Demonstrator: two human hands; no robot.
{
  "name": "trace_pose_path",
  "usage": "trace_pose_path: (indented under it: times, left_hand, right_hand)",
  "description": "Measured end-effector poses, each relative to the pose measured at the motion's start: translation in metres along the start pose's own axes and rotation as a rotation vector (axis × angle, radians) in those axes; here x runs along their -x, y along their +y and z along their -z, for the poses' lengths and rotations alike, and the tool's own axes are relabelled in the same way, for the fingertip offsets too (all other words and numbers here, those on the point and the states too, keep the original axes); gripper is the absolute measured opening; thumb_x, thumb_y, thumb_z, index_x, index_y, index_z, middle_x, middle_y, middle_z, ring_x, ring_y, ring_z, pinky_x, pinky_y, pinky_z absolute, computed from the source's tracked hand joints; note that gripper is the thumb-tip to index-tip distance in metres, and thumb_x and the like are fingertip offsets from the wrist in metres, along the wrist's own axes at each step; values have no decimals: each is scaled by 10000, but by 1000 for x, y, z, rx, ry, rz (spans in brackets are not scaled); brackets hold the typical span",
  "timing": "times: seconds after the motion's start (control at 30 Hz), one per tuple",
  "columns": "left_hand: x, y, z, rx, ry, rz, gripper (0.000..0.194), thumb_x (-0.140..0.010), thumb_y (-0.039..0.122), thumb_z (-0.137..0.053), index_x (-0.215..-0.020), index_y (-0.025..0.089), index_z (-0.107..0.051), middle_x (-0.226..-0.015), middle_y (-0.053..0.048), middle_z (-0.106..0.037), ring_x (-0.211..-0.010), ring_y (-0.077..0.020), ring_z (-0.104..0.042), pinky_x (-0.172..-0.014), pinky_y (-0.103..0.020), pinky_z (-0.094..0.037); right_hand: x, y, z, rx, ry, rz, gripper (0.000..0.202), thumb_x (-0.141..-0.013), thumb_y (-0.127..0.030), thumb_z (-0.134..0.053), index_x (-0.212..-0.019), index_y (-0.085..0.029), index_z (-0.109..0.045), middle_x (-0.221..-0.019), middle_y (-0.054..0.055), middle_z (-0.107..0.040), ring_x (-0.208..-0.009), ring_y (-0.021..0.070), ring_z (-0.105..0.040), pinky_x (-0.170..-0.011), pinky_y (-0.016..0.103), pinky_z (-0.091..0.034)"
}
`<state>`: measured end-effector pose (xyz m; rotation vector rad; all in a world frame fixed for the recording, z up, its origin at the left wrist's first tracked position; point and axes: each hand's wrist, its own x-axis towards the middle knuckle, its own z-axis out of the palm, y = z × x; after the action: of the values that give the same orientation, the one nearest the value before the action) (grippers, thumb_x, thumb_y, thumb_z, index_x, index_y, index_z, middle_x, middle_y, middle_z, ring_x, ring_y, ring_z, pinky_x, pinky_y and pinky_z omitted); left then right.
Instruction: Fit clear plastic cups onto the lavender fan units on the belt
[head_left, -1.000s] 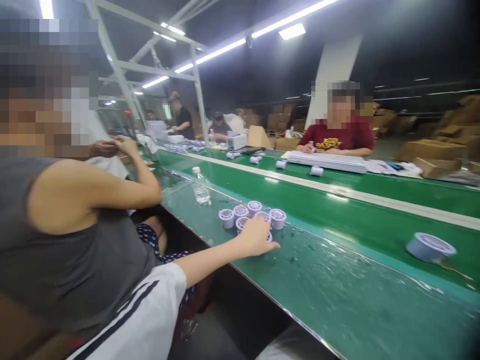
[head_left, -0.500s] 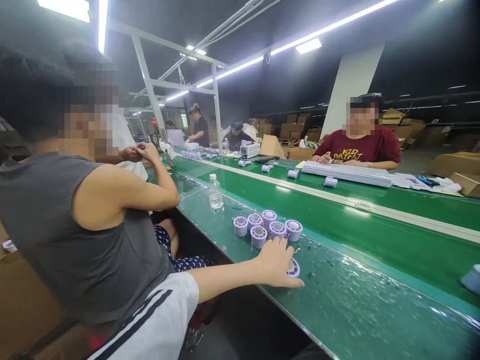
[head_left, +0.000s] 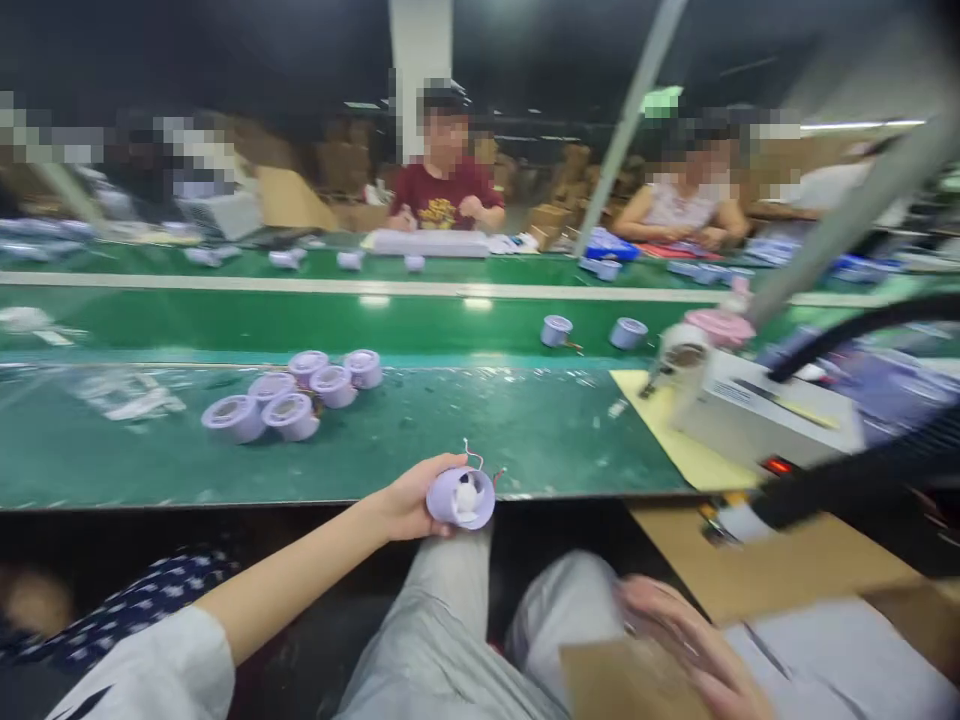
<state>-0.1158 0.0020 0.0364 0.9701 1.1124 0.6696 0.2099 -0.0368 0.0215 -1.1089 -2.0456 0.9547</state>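
Note:
My left hand (head_left: 414, 500) is closed around a lavender fan housing (head_left: 435, 505), just in front of the table's near edge. White blades show inside its round opening, and thin red and white wires stick out from its rim. My right hand (head_left: 694, 645) is low on the right, beside my knee, near a piece of cardboard (head_left: 637, 680) and a white sheet (head_left: 847, 660). Motion smears its fingers, so I cannot make out whether it holds anything. Several similar lavender housings (head_left: 290, 415) stand grouped on the green table (head_left: 420, 425), left of my left hand.
A white box-shaped device (head_left: 772, 410) with a lit red switch stands on yellow paper (head_left: 675, 450). Black hoses (head_left: 862, 480) cross at the right. Two housings (head_left: 556, 331) sit on the green belt (head_left: 420, 325). People work across the line; a seated person's patterned shorts (head_left: 157, 600) show at left.
My view has swung right and down. My left hand has drawn the housing off the tabletop towards me, and its open end with blades now shows. My right hand has come into view.

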Motion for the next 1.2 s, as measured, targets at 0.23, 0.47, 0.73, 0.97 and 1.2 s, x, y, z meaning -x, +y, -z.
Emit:
trace_pose_path:
  times: [0.23,0.47,0.73,0.97,1.2]
  left_hand:
    - [-36,-11,-59,87,-369,162,359,-723,427,-662,-898,114,-638,-732,-16,-598,-461,-61,-472,-332,-164,-273]
    - [-31,-6,-73,-470,-310,-216,188,-835,321,-592,-909,167,-671,-853,-7,-623,-740,-113,-561,-645,-201,-447]
    - [-23,-26,-73,-611,-55,-537,561,-607,460,-832,-1088,223,-668,-966,-27,-547,-899,-182,-570,-814,-307,-485]
    - [-25,-45,-71,-643,-69,-583,546,-670,392,-809,-1165,228,-646,-1299,-99,-475,-1264,-270,-475,-1082,-423,-395]
    - [-25,-48,-73,-612,-141,-573,578,-667,376,-811,-1203,254,-632,-1351,-91,-513,-1252,-271,-513,-1078,-424,-411]
  right_hand:
    - [-24,-23,-26,641,-17,198,491,-888,-294,-626,-1368,-259,-532,-1272,163,-530,-1068,324,-570,-831,474,-557]
    - [-24,-20,-23,612,-57,30,133,-774,-155,-748,-879,-209,-687,-1260,127,-546,-1085,315,-547,-782,425,-560]
    - [-15,-30,-25,-28,47,-162,235,-940,-266,-547,-733,-187,-625,-1090,81,-581,-961,203,-610,-789,321,-500]
    - [-11,-27,-30,22,65,-102,146,-867,-311,-649,-777,-199,-625,-1135,88,-603,-1020,244,-608,-847,354,-490]
    - [-8,-29,-41,68,71,-120,283,-797,-368,-707,-661,-188,-536,-1074,111,-627,-931,259,-642,-779,375,-528]
